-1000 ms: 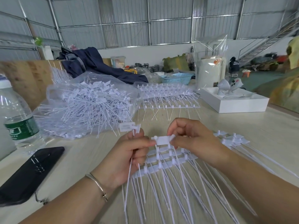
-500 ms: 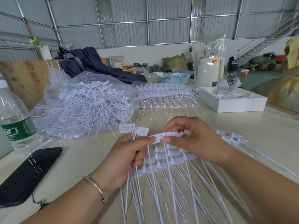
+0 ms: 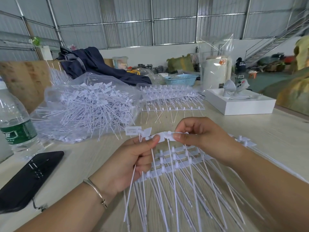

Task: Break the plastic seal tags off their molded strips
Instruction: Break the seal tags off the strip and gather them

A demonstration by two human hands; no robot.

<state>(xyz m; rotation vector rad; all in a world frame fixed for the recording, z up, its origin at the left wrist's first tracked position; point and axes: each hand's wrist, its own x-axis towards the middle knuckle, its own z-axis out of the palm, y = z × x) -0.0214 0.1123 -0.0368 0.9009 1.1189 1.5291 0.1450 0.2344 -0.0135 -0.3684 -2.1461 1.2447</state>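
A short piece of white molded strip (image 3: 165,136) is held in the air between both hands. My left hand (image 3: 132,162) pinches its left end with the thumb and also grips a few loose seal tags (image 3: 133,130) whose thin tails hang down. My right hand (image 3: 203,138) pinches the strip's right end. Under the hands lies a pile of white molded strips (image 3: 178,160) with long tails fanning toward me. More strips (image 3: 172,97) lie stacked further back.
A clear bag of loose tags (image 3: 87,108) sits at the left. A water bottle (image 3: 15,124) and a black phone (image 3: 28,178) lie at the far left. A white tray (image 3: 240,104) stands at the right, a blue basket (image 3: 181,79) behind.
The hands have lifted the strip piece slightly and drawn it between thumb tips. The loose tags in my left hand stay in place.
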